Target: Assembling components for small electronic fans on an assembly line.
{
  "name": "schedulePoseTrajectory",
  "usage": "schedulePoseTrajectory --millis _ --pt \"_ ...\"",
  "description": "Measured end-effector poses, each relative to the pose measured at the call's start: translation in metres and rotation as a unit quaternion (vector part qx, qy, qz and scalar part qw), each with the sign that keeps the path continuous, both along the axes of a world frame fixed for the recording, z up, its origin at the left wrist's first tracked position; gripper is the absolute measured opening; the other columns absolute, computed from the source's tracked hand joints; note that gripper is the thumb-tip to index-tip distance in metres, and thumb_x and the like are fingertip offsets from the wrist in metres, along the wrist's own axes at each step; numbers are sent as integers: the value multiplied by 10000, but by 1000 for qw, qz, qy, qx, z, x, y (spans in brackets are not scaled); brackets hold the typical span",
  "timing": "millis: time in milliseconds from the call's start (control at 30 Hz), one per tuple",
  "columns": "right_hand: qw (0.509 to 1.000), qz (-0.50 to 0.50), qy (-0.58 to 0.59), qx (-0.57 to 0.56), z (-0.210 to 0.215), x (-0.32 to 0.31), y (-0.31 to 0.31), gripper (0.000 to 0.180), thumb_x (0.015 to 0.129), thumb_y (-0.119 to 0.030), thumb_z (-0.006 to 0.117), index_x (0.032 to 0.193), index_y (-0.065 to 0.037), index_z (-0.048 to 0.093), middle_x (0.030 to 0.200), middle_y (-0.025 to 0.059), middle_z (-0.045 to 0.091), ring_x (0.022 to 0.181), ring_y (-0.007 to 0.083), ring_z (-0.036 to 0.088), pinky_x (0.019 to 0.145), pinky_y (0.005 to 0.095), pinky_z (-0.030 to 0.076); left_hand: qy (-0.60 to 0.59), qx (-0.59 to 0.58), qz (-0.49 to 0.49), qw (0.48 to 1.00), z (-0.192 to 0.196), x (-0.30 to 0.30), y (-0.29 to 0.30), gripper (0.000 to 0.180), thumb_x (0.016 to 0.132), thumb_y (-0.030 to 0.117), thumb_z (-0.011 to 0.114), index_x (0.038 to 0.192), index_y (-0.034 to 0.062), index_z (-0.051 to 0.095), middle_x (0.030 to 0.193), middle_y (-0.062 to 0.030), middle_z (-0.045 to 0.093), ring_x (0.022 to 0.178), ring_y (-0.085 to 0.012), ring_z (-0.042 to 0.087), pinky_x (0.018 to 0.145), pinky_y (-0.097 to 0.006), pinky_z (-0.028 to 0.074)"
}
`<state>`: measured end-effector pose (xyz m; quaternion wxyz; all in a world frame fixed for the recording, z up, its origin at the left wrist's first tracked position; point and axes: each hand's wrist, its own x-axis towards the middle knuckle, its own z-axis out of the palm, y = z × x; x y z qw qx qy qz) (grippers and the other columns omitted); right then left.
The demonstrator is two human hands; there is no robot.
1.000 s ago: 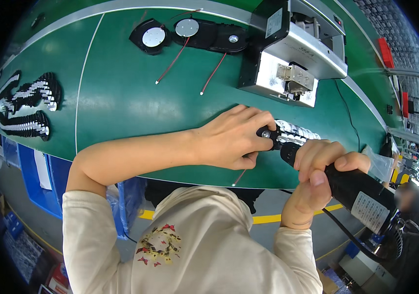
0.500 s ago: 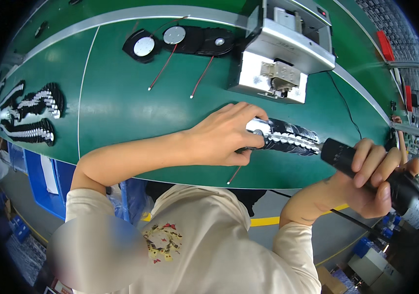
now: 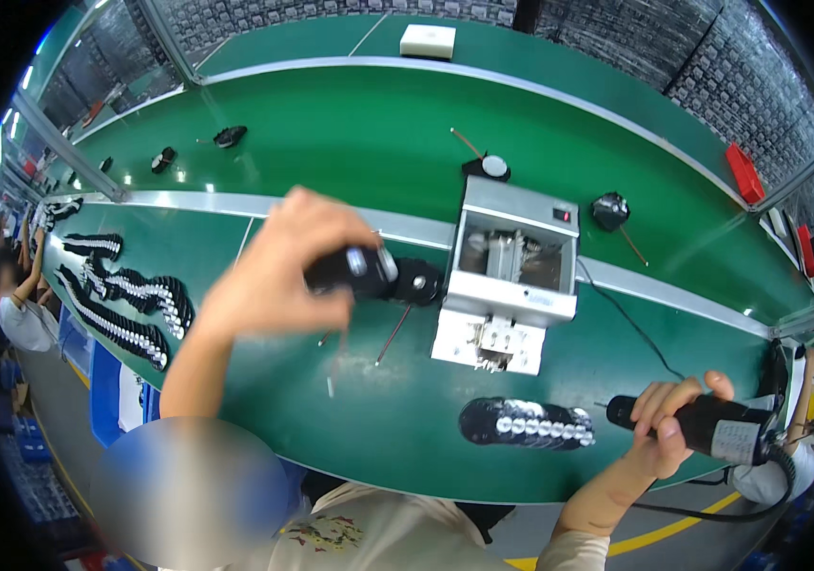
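Observation:
My left hand (image 3: 288, 271), slightly blurred, is over the back of the table, its fingers curled round a black oval part (image 3: 354, 270) with a thin wire trailing below. Right beside that part lies another black part (image 3: 417, 282) with a small metal ring. At the right, my right hand (image 3: 664, 426) grips a black electric screwdriver (image 3: 702, 423), its bit pointing left. Short of the bit, a tight row of black parts with silver discs (image 3: 526, 424) lies on the green table, touched by neither hand.
A silver machine (image 3: 511, 276) stands mid-table, its cable running right. Behind it, a green belt (image 3: 331, 143) carries several black parts. More stacked rows of black parts (image 3: 117, 300) lie at the left, above a blue bin (image 3: 105, 395). People work at both sides.
My left hand has let go of the row of parts and moved back and left to a black part. The screwdriver remains in my right hand. The view has tilted up.

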<state>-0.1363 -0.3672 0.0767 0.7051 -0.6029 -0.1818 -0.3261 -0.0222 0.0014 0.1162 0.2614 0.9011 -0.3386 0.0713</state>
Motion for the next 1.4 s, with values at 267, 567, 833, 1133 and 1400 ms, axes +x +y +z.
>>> schedulePoseTrajectory --millis 267,567,833,1133,1400 --pt "1000 -29 4 -4 -8 -1 -22 567 759 -63 652 1248 -28 367 569 35 442 384 121 417 386 262 401 11 115 192 974 -95 215 2 462 627 53 651 1083 110 603 1125 -128 598 1068 -351 534 922 -423 443" --pt "997 -60 26 -32 -17 11 -22 559 746 -104 650 1230 -21 383 567 10 411 350 100 373 371 234 379 97 91 -113 985 -103 224 -153 411 662 347 754 915 79 574 1011 -162 529 964 -364 558 833 -423 461" --pt "999 -20 37 4 -19 6 -24 573 759 -55 681 1248 -23 385 579 53 461 387 136 419 388 274 388 -9 -39 17 999 -89 218 -114 239 738 231 661 873 39 613 882 -148 576 847 -302 595 761 -394 485" --pt "999 4 45 -24 -15 0 -11 610 771 -127 666 1290 -4 371 627 19 460 408 101 403 430 255 377 43 -153 73 985 -22 -9 22 223 941 203 473 936 3 570 746 -62 496 681 -134 502 596 -292 419" --pt "995 24 92 -30 -3 17 13 563 726 -56 595 1242 54 401 656 36 462 445 117 422 466 272 392 59 -9 -21 998 -126 -105 -45 107 819 23 534 924 8 547 970 -149 548 884 -321 512 797 -407 426"
